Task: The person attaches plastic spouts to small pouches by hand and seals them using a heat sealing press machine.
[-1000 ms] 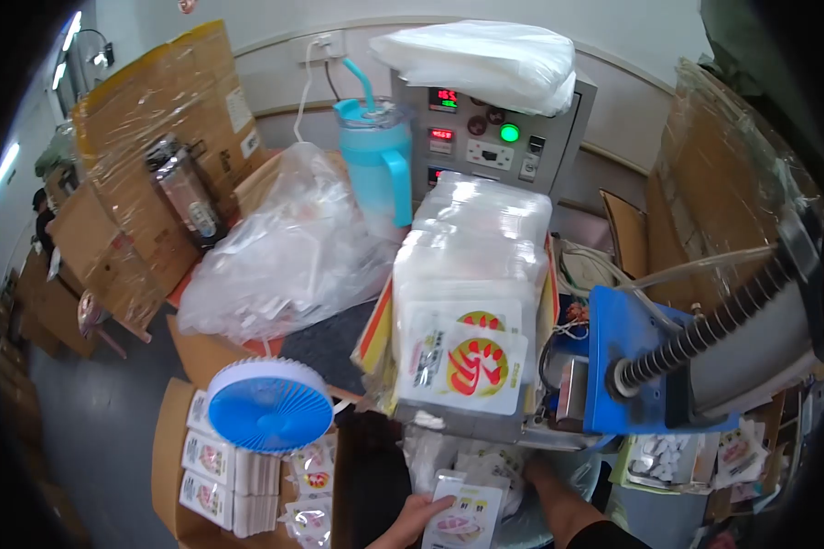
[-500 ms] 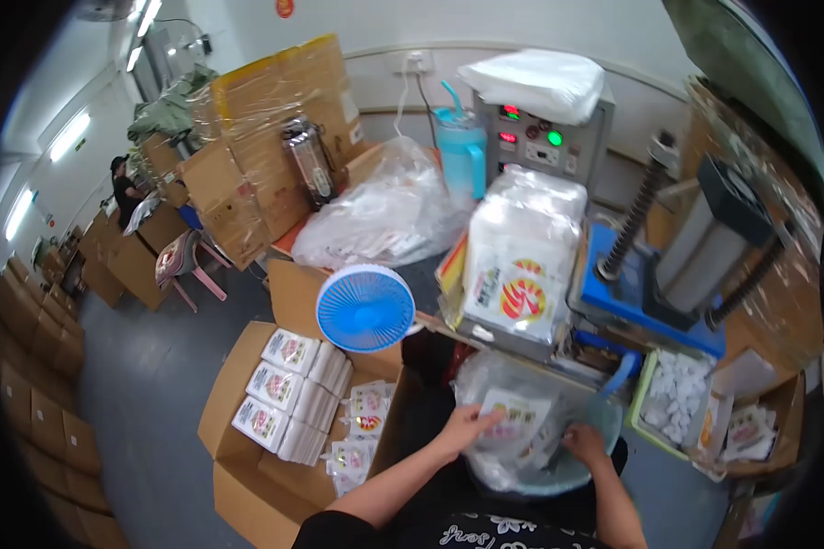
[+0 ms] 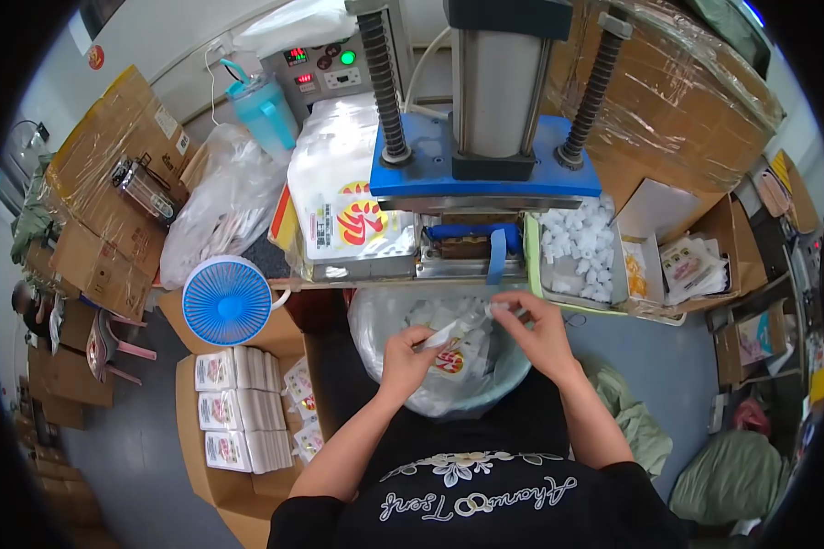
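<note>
In the head view my left hand (image 3: pixel 406 361) is closed on a white pouch (image 3: pixel 444 334), held tilted above a basin. My right hand (image 3: pixel 537 329) pinches the clear end of the same pouch with thumb and fingers; that end is small and partly hidden. Below both hands is the pale teal basin (image 3: pixel 513 373), lined with a clear plastic bag (image 3: pixel 368 320). Inside it lie printed pouches (image 3: pixel 467 359) with a red and yellow design and small translucent pieces.
A press (image 3: pixel 485 156) with a blue plate stands ahead. Left of it is a pouch stack (image 3: pixel 352 220); right, a green tray (image 3: pixel 533 247) of translucent pieces. A carton (image 3: pixel 188 430) holds bundled pouches, near a blue fan (image 3: pixel 227 300). Another person (image 3: pixel 32 306) is far left.
My view has swung right, toward the press. The hands have come up out of the basin and closer together, now both on one pouch; earlier the right hand was down inside the basin.
</note>
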